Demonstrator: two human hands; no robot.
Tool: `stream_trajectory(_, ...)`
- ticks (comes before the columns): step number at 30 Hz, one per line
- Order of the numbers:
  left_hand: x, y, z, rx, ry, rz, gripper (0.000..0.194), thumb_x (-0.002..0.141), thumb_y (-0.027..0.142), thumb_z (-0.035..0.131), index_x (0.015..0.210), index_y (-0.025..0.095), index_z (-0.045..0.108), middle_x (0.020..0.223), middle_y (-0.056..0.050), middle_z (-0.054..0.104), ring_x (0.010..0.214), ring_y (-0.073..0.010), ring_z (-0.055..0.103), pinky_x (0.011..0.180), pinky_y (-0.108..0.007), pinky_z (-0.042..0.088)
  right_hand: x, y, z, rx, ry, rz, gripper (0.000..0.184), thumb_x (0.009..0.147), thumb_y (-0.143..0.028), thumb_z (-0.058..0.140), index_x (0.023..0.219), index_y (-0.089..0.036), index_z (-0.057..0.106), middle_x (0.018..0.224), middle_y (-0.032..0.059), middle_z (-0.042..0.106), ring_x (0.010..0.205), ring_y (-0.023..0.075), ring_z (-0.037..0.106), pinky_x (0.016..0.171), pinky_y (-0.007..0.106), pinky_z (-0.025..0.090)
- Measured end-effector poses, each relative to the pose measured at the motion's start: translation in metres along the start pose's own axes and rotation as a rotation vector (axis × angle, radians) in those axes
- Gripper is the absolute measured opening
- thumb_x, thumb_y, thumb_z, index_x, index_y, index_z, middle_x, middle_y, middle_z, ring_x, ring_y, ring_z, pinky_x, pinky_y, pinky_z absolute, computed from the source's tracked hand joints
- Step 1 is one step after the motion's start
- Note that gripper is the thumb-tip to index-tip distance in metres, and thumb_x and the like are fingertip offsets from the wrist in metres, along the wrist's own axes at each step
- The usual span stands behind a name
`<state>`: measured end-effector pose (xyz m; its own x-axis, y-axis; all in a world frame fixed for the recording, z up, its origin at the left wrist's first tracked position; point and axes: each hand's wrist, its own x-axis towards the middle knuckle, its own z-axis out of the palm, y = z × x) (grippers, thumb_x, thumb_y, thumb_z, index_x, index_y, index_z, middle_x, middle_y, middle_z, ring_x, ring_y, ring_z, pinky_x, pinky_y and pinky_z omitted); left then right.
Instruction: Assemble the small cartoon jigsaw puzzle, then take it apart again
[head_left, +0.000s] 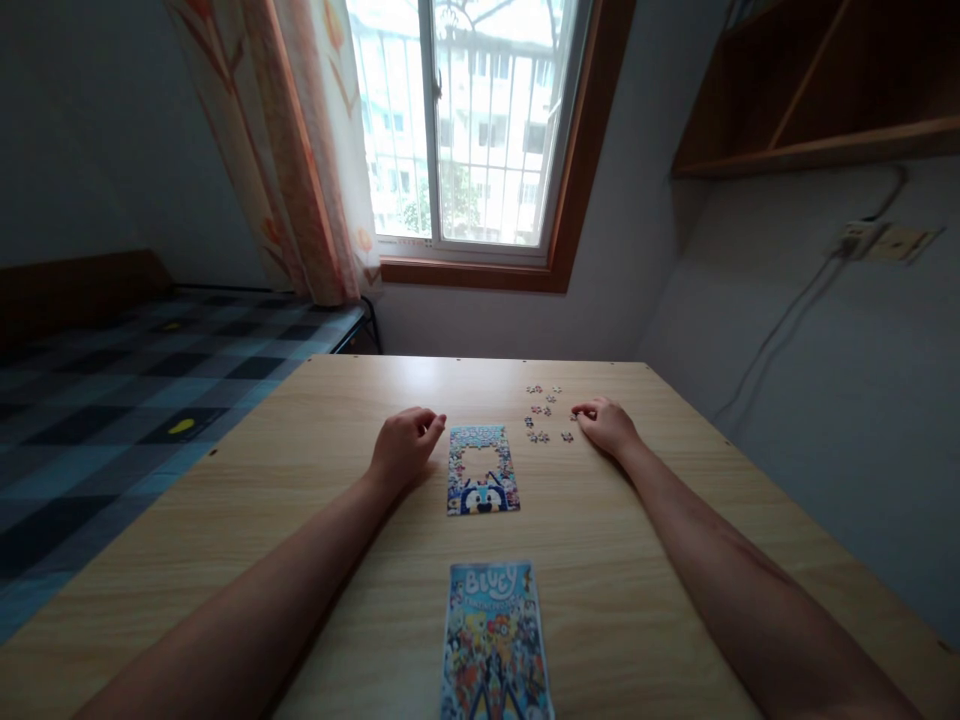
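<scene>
Puzzle (484,497) lies flat on the table (615,580) between the hands; outer frame and lower part joined, central opening unfilled. Loose pieces (536,410) lie scattered to its right, so the middle is judged outstanding. Left hand (406,443) rests loosely curled near the puzzle, contents hidden; right hand's (607,425) fingertips meet a small piece (574,416), pinched or merely touched, cannot tell.

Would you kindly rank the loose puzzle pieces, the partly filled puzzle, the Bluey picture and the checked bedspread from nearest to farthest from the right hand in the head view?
1. Loose puzzle pieces: just left of the right hand.
2. Partly filled puzzle: farther left.
3. Bluey picture: left and nearer the camera.
4. Checked bedspread: far left.
</scene>
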<state>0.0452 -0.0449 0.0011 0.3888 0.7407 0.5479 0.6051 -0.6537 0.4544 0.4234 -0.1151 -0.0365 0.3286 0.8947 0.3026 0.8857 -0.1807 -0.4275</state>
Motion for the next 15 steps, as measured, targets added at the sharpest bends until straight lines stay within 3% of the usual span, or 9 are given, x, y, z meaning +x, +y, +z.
stream_trajectory(7,-0.0001,0.0008,0.0009,-0.008,0.011,0.012,0.036,0.091,0.038,0.053,0.063,0.019,0.065,0.062,-0.001,0.061,0.058,-0.0149,0.052,0.061,-0.029,0.036,0.0002,-0.0030,-0.0025,-0.032,0.000,0.001,0.017,0.082,-0.024,0.062,0.090,-0.019,0.076,0.093,0.0058,0.071,0.089,0.0190,0.061,0.080,0.027,0.044)
stream_trajectory(15,0.0004,-0.0004,0.0022,-0.014,0.005,0.025,0.036,0.091,0.038,0.053,0.063,0.019,0.065,0.062,-0.001,0.061,0.059,-0.0148,0.052,0.060,-0.028,0.036,-0.0065,-0.0043,-0.0084,0.100,-0.030,0.029,0.016,0.079,-0.028,0.062,0.088,-0.020,0.072,0.078,0.0019,0.071,0.069,0.0159,0.061,0.065,0.026,0.041)
